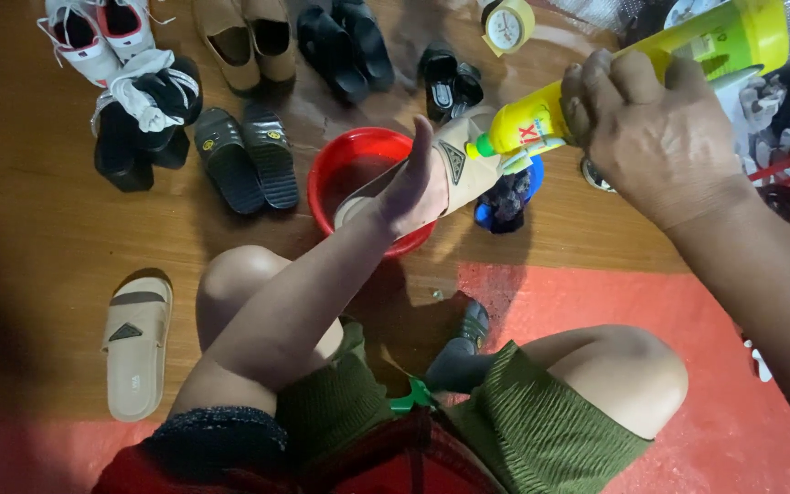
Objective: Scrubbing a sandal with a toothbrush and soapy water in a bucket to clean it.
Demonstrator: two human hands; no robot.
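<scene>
two hands busy: left hand (413, 187) grips beige slide (454, 160); right hand (656, 123) tilts yellow bottle (633, 69)

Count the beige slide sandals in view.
2: one beige slide sandal lies on the floor lower left; the other is held by the left hand over the red basin. More may be hidden.

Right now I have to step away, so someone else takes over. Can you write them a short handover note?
Left hand: holds a beige slide sandal tilted over the red basin.
Right hand: grips a yellow detergent bottle, nozzle aimed at the sandal.
Done: the basin holds some water.
Left: the matching beige sandal lies on the floor at left; other shoes wait beyond the basin.
</scene>
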